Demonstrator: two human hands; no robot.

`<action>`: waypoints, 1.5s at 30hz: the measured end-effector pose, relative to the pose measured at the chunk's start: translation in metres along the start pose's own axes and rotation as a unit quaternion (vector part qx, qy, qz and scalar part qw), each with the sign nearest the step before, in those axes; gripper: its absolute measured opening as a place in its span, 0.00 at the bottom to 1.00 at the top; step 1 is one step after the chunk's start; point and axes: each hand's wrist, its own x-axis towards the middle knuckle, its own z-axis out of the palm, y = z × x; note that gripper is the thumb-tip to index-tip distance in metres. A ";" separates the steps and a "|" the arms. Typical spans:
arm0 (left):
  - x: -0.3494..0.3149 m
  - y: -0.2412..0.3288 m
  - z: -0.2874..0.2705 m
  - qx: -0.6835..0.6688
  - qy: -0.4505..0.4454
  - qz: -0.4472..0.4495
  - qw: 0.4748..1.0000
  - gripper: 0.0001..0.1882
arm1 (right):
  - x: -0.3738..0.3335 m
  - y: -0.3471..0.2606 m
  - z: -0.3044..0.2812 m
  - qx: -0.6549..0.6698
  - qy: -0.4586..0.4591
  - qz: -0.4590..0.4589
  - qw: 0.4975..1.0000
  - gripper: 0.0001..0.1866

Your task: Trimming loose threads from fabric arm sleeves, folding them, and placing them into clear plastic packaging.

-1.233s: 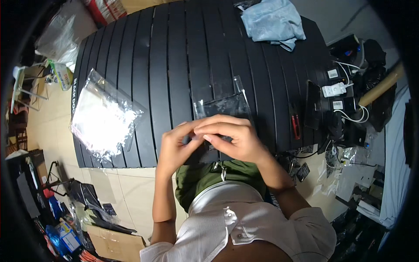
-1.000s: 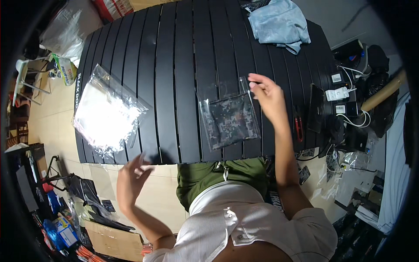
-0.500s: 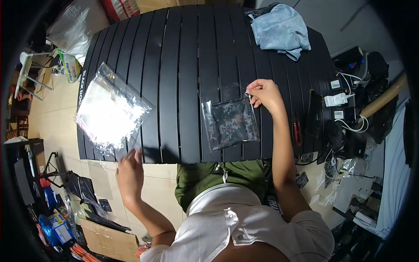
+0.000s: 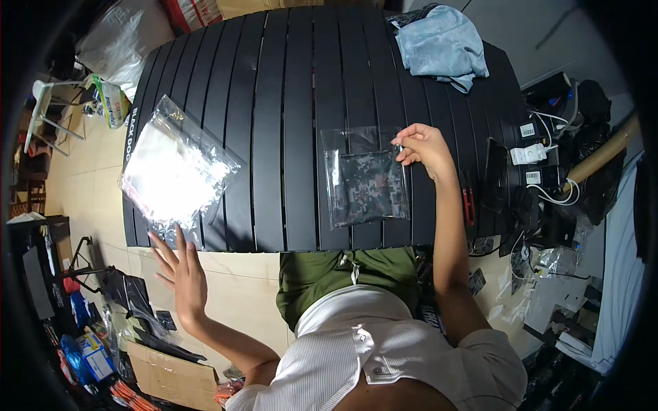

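A clear plastic bag [image 4: 336, 140] lies on the black slatted table, right of its middle. Inside it sits a flat, folded camouflage-patterned cloth item [image 4: 370, 186] in dark grey and green. My right hand [image 4: 428, 152] pinches the bag's upper right edge between thumb and fingers. Over at the table's front left edge, my left hand [image 4: 184, 274] holds nothing, its fingers spread. Just beyond those fingertips rests a pile of clear plastic bags [image 4: 178, 171], shining so strongly that single bags are hard to make out.
Red-handled snips [image 4: 468, 205] and a dark phone-like slab [image 4: 495, 171] lie right of my right forearm. White plugs and cables [image 4: 529, 155] crowd the right edge. A light blue cloth [image 4: 442, 48] is heaped at the far right of the black table [image 4: 295, 82].
My left hand has shifted left and its fingers have spread apart. The camouflage-filled bag lies flatter, its upper part more visible, with my right hand still pinching its edge.
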 end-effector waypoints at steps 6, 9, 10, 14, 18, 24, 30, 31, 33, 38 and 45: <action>0.020 0.062 0.027 -0.319 0.041 0.233 0.918 0.31 | 0.000 0.000 0.000 0.017 -0.013 0.004 1.000 0.08; 0.038 0.139 0.036 -0.552 -0.255 0.208 0.766 0.21 | 0.001 0.002 -0.005 0.017 -0.024 0.002 1.000 0.10; 0.048 0.156 0.047 -0.558 -0.245 0.208 0.765 0.21 | 0.000 0.001 -0.003 0.011 -0.023 0.001 1.000 0.09; 0.063 0.196 0.067 -0.549 -0.238 0.176 0.781 0.20 | 0.000 -0.002 -0.001 0.004 -0.019 0.009 1.000 0.09; 0.059 0.213 0.073 -0.505 -0.216 0.179 0.816 0.17 | 0.001 -0.002 0.000 0.029 -0.018 0.008 0.999 0.10; 0.064 0.218 0.081 -0.564 -0.243 0.160 0.773 0.08 | -0.001 0.002 -0.002 0.045 0.007 -0.010 0.999 0.10; 0.069 0.218 0.084 -0.609 -0.243 0.140 0.742 0.06 | -0.001 0.008 -0.009 0.098 -0.010 -0.007 0.995 0.10; 0.069 0.219 0.084 -0.606 -0.243 0.137 0.745 0.06 | -0.001 0.009 -0.010 0.099 -0.008 -0.006 0.995 0.10; 0.068 0.219 0.083 -0.605 -0.245 0.140 0.745 0.06 | -0.001 0.011 -0.011 0.103 -0.010 -0.012 0.995 0.09; 0.067 0.213 0.084 -0.591 -0.243 0.160 0.752 0.06 | -0.005 0.012 -0.010 0.090 -0.013 -0.034 0.995 0.09; 0.068 0.204 0.093 -0.585 -0.212 0.258 0.739 0.05 | -0.009 0.015 -0.015 0.060 -0.031 -0.077 0.995 0.07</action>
